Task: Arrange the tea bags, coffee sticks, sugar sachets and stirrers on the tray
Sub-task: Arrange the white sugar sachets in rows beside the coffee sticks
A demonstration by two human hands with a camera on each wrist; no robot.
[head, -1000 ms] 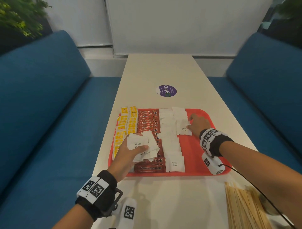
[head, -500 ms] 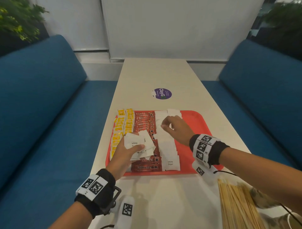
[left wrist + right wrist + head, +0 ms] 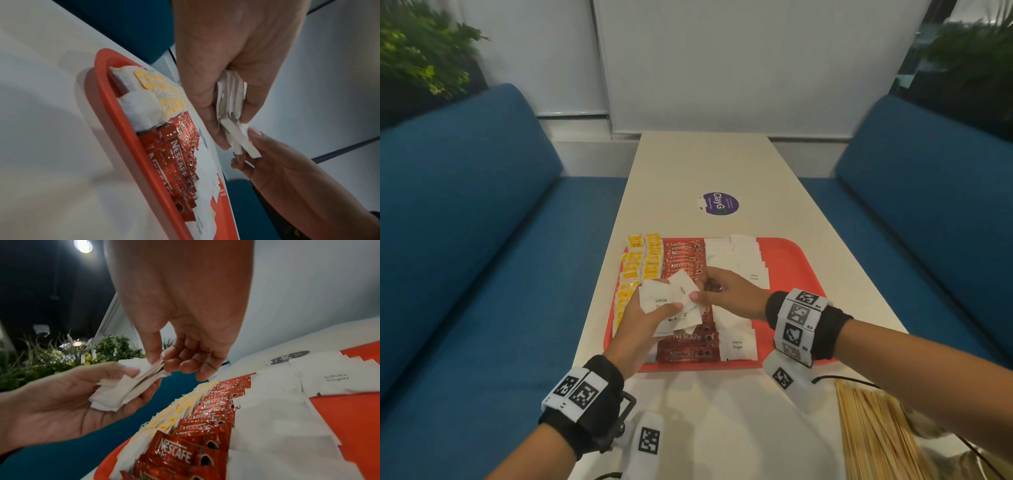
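L hand point(image 3: 650, 317) palm-up, grips sachets point(image 3: 671, 301) fanned toward R; R hand point(image 3: 726, 291) palm-down, pinching top one's edge over tray point(image 3: 801, 270).

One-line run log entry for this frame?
left hand: holds sugar sachets | right hand: pinches one | tray: partly filled | stirrers: on table

We see red plastic tray point(image 3: 796, 260) on long white table point(image 3: 709, 164). On tray, left to right: yellow-tagged tea bags point(image 3: 642, 260), red coffee sticks point(image 3: 683, 257), white paper sugar sachets point(image 3: 736, 257). Wooden stirrers point(image 3: 873, 431) on table, right of and nearer than tray. Round purple sticker point(image 3: 719, 202) beyond tray.
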